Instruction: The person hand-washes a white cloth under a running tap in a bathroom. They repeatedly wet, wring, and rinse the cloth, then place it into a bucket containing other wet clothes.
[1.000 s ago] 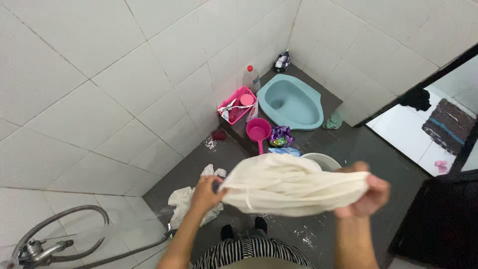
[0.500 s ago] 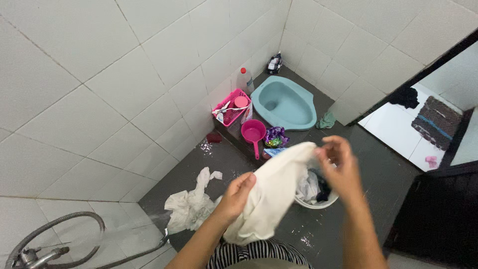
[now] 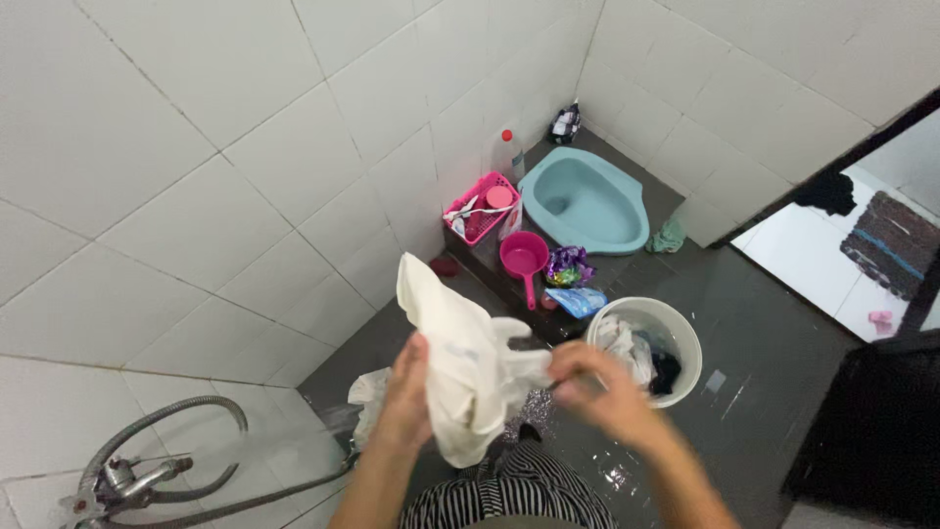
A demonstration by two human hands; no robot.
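At the near left, a metal tap (image 3: 122, 478) with a grey hose (image 3: 186, 416) sits against the white tiled wall (image 3: 196, 147). A crumpled white rag (image 3: 370, 392) lies on the wet dark floor (image 3: 774, 343) just left of the hands. The left hand (image 3: 409, 392) closes its fingers around the cream cloth (image 3: 460, 362), which is held up in the middle of the scene, its top corner rising towards the wall and its bulk hanging between the two hands. The right hand (image 3: 592, 387) pinches a fold of the same cloth at its right edge, fingers narrow and blurred. Farther off stand a pink basket (image 3: 480, 208), a pink dipper (image 3: 524, 257) and a pale blue squat toilet (image 3: 586, 201). Right of the hands, a white bucket (image 3: 676, 333) holds bunched laundry. At the far right, a doorway opens onto a dark mat (image 3: 889, 245).
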